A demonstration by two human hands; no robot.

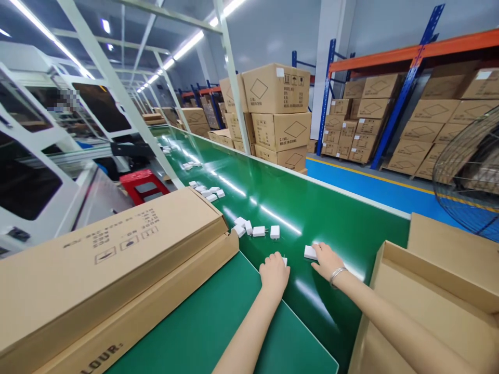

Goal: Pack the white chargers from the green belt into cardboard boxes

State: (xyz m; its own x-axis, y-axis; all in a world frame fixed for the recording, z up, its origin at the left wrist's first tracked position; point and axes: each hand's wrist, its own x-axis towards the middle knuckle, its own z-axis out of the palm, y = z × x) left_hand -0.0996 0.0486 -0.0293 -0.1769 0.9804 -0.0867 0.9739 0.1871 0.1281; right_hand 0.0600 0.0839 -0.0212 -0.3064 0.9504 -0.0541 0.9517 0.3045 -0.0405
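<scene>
Beyond the green belt (273, 182) stand storage racks (460, 44). Beside the belt, the closed carton (117, 259) and the open carton (429, 280) are cut off. Over the belt, the left hand (274, 274) has its grip closed around a mostly hidden white adapter (285, 262); the right hand (328, 261) touches another adapter (311, 252), whether clamped I cannot tell.
</scene>
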